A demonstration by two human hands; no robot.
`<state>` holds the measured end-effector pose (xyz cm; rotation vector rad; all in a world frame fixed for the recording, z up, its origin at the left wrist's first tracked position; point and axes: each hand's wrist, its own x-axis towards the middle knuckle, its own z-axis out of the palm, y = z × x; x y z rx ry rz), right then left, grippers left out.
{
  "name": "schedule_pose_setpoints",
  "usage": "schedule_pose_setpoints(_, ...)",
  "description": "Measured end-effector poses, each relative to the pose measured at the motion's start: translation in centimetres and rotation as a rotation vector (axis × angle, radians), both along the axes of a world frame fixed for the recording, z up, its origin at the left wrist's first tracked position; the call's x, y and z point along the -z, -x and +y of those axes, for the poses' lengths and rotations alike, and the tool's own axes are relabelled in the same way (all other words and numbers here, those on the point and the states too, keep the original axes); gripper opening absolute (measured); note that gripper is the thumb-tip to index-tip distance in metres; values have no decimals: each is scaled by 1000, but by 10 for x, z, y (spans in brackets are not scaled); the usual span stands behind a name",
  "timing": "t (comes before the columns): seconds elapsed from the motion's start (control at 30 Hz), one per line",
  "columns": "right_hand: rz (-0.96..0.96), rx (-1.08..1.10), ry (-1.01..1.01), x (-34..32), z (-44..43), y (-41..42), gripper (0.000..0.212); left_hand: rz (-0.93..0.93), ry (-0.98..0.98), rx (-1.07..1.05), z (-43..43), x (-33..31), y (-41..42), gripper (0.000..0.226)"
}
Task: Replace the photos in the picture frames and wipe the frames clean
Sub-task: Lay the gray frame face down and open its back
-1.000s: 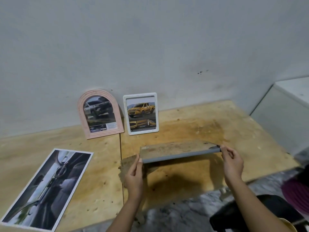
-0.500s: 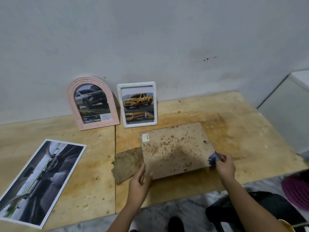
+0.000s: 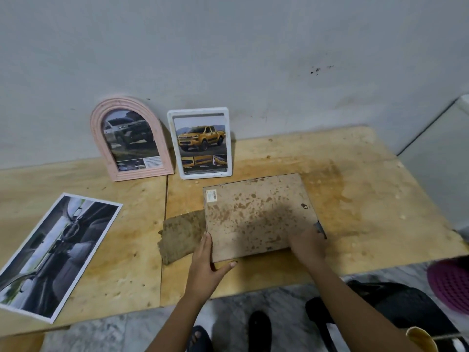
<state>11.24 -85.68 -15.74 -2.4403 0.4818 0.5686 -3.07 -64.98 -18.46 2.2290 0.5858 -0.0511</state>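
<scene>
A rectangular picture frame (image 3: 256, 214) lies face down on the wooden table (image 3: 368, 199), its stained brown backing up and a small white sticker in its far left corner. My left hand (image 3: 205, 265) rests at its near left corner, fingers straight along the left edge and thumb along the near edge. My right hand (image 3: 307, 243), blurred, lies on the backing's near right part beside a metal tab (image 3: 319, 227). A dirty brown cloth (image 3: 180, 232) sticks out from under the frame's left side. A large loose photo (image 3: 55, 250) lies flat at the left.
A pink arched frame (image 3: 142, 174) and a white frame (image 3: 205, 175), both with truck photos, lean on the wall at the back. A white cabinet (image 3: 444, 161) stands at the right. Below the table edge are a black bag (image 3: 396, 303) and a purple item (image 3: 451, 285).
The frame, held edge-up above the table a second ago, has been laid face down. My right hand has slid from its right edge onto the backing; my left now sits at the near left corner.
</scene>
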Motion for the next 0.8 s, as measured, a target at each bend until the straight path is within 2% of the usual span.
schedule_pose_setpoints(0.07,62,121,-124,-3,0,-11,71,-8,-3,-22,0,1,-2,98)
schedule_pose_setpoints(0.13,121,276,-272,-5,-2,-22,61,1,1,-20,-1,2,-4,94)
schedule_pose_setpoints(0.2,167,343,-359,-6,-2,-28,57,10,-6,-18,-1,2,-4,93)
schedule_pose_setpoints(0.33,236,256,-371,-6,-5,-33,60,6,6,-38,-2,3,-5,92)
schedule_pose_setpoints(0.4,267,251,-396,-5,-8,-33,68,1,19,-51,-3,4,-5,92)
schedule_pose_setpoints(0.57,268,229,-400,-5,-10,-36,77,3,16,-84,-2,6,-7,94)
schedule_pose_setpoints(0.8,216,282,-399,-3,-10,-39,72,29,6,-93,-2,7,-11,95)
